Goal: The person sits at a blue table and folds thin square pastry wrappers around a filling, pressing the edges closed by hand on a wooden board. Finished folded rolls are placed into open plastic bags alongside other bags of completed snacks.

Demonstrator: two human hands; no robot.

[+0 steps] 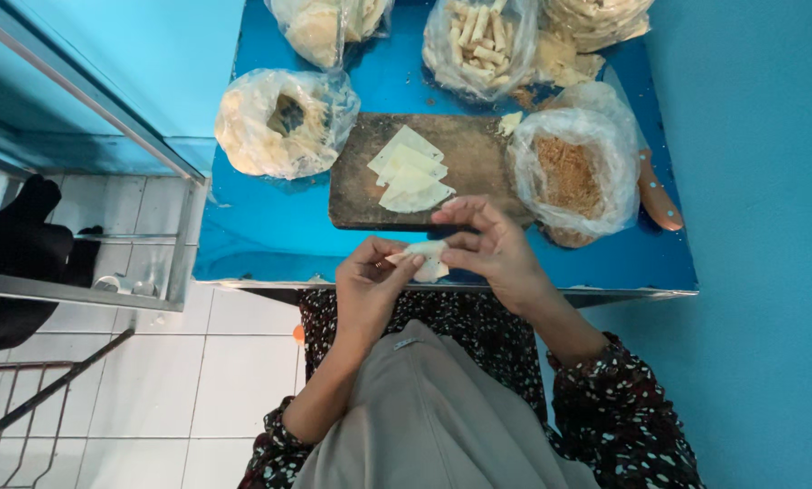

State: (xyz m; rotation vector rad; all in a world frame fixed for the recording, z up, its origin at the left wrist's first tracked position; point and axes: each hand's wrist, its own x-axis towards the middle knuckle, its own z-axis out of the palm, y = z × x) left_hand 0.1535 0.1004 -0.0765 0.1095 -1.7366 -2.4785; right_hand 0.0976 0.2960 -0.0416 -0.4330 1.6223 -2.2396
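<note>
Over a blue table (270, 226), the left hand (370, 281) and right hand (492, 249) pinch a pale wrapper (427, 258) between fingertips just before the wooden board (465, 154), keeping its spare sheets (410, 172) within reach.

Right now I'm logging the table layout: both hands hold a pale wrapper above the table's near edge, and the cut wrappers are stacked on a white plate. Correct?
Not quite. The head view shows the cut wrappers stacked on a dark wooden board, not a white plate. Both the left hand and right hand do hold a pale wrapper above the table's near edge.
</note>
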